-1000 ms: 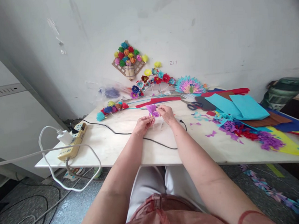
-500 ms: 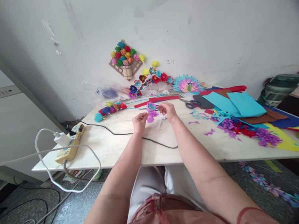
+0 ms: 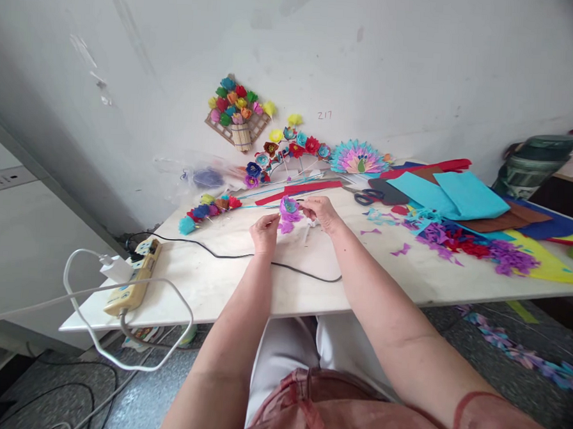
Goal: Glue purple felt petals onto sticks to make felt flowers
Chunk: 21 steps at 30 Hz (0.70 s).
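Note:
A purple paper flower [image 3: 289, 208] with a light blue centre is between my two hands, above the middle of the table. My left hand [image 3: 265, 234] pinches at its left lower edge; the stem is hidden behind the fingers. On the other side, my right hand [image 3: 321, 214] has thumb and fingers closed close against the petals. Something small and dark shows at those fingertips, too small to name. More purple petals hang just below the bloom. Under my right hand lies a small white crumpled piece [image 3: 311, 223].
Scissors [image 3: 368, 197], blue paper sheets [image 3: 472, 197] and purple and red scraps [image 3: 462, 244] lie to the right. Finished paper flowers [image 3: 210, 209] rest at left. A black cable [image 3: 226, 256] crosses the table from a power strip [image 3: 133, 290]. A dark bottle [image 3: 533, 166] stands far right.
The purple flower has turned slightly between my hands, its purple petals showing more around the blue centre. My left hand has shifted a little left; the whole view has moved slightly.

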Each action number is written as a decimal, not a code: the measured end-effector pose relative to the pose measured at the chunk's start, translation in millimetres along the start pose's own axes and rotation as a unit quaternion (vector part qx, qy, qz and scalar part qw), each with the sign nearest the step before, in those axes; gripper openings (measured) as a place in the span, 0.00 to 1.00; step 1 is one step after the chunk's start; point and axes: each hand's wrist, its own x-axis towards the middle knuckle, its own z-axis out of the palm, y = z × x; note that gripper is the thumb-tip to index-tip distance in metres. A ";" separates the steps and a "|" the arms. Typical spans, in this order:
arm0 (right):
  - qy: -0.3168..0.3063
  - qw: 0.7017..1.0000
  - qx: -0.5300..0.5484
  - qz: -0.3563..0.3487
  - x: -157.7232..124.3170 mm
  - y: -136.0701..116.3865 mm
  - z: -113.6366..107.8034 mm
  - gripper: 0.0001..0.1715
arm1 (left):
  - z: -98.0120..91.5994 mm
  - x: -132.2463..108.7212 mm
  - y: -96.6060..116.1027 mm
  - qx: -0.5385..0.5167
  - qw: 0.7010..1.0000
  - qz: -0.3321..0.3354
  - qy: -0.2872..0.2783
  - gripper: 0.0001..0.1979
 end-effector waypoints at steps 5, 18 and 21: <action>0.001 1.000 -0.007 -0.003 0.8 2.0 1.0 0.14 | -0.2 0.1 -1.2 0.002 1.000 0.002 -0.006 0.01; 0.029 0.999 -0.032 0.008 2.0 2.0 4.3 0.11 | 0.7 0.1 -0.2 -0.014 1.000 -0.020 -0.009 0.01; 0.032 0.999 -0.036 0.008 1.9 1.4 4.9 0.10 | 0.5 0.2 -0.3 -0.001 1.000 -0.004 -0.005 0.00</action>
